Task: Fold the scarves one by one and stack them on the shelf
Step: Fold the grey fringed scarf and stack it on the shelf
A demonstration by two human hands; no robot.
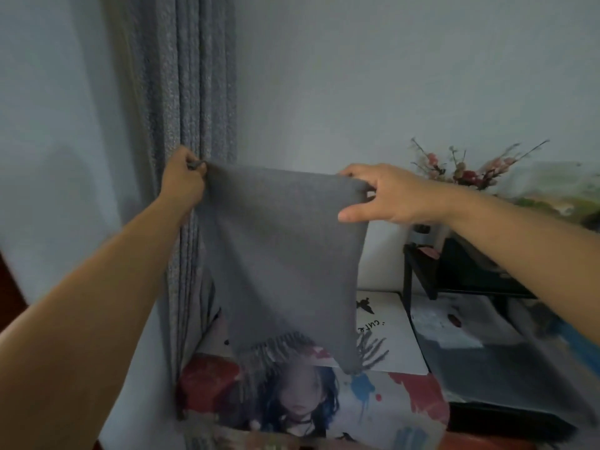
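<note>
Left hand [183,180] fingers curled tight, pinching the top left corner of the grey scarf [282,254]. Right hand [386,194] pinches the top right corner, thumb below, other fingers partly spread. Scarf held up in the air between both hands, top edge stretched near level, body hanging down and narrowing, fringed ends [367,349] dangling at the bottom. It hangs in front of a grey curtain [181,92] and white wall. Below it a printed cloth [373,404] with paint splashes. Right side: black shelf [422,271] with blurred flowers [467,170] above it.
</note>
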